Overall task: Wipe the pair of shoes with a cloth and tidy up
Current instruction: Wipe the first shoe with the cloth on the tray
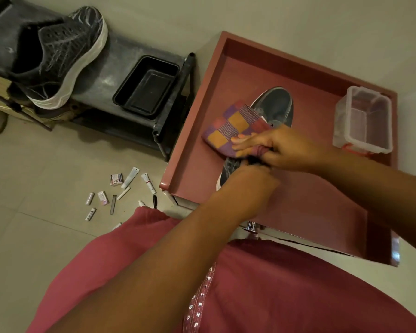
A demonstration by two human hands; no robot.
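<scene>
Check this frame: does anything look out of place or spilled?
Yes. Small tubes and packets lie scattered on the floor beside the red tray, at odd angles, as if dropped or tipped out. The two shoes are apart: one sits on the rack, the other in the tray.

Hidden, cropped and unreadable parts

The shoe (276, 109) on the desk (305, 203) has its middle covered by the cloth (231, 127) and both hands; the left hand (247, 179) hides its own fingers. The second shoe (58, 56) and shelf (111, 68) run off the left edge. Labels on the small tubes (130, 179) on the floor are too tiny to read.
</scene>
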